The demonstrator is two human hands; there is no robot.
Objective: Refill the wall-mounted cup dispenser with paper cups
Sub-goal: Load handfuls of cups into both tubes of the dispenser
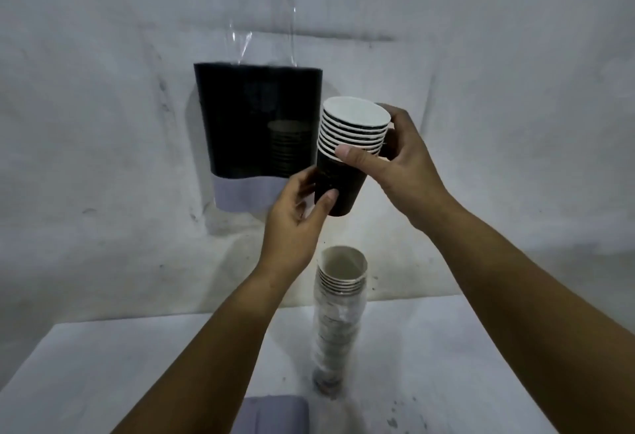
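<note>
- Your right hand [395, 162] is clamped on the short stack of nested paper cups [347, 155], thumb pressed across the rims near the front and fingers wrapped behind.
- Your left hand [299, 213] steadies the same stack from below, thumb on the dark wall of the bottom cup and fingers curled round its far side.
- You hold the stack mouth-up and slightly tilted, in the air just right of the cup dispenser [257, 121] and level with its lower half. It is not yet over the top opening.
- The dispenser hangs on the wall [103, 90], a dark tinted body over a pale base. Through the tint you can make out a few cups already sitting low in it, with plenty of room above them.
- A clear plastic wrapper [261, 42] sticks up from the dispenser's top; I cannot tell whether it belongs to the cups inside.
- Below your hands, a tall sleeve of cups [340, 313] stands upright on the tabletop [103, 365], still mostly in its plastic with the top open.
- My read: the refill is under way but early. This handful still has to be lifted and dropped in, and the sleeve holds many more.
</note>
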